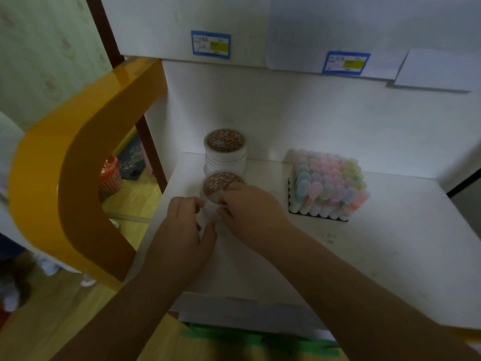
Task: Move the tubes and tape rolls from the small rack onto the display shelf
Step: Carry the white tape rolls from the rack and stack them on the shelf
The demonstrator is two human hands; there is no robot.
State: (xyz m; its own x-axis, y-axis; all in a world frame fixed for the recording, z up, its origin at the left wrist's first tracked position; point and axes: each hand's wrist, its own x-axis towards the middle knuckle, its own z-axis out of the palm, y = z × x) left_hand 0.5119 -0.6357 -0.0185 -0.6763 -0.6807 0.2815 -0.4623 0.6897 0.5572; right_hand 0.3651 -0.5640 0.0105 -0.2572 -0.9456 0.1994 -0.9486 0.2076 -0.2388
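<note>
Nearest, two bare forearms reach in over the front edge of the white display shelf [390, 256]. The left hand [182, 230] has its fingers curled against the near left side of a stack of tape rolls [221, 188], thumb stretched toward the stack's base. The right hand [252, 212] covers the stack's near right side, fingertips bent over the top rim; both grips hold this front stack between them. The stack stands on the shelf's left part, upright. Its rolls are white at the sides, and the top face shows a round brown and orange pattern inside a pale rim; motion blur softens the detail.

Just behind it, touching or nearly so, stands a second stack of tape rolls [225, 152], taller, with the same patterned top and white ribbed sides, close to the shelf's back wall.

To the right, apart from both stacks, a black tray [312, 216] holds a tight block of tubes [328, 181] standing upright in rows. Their bodies are white; their caps are pastel pink, blue, green and yellow.

Farther back, two blue-bordered price labels [211, 44] are on the white edge above. An orange curved frame [78, 157] flanks the shelf's left side, and an orange basket [110, 175] sits on the floor beyond it.
</note>
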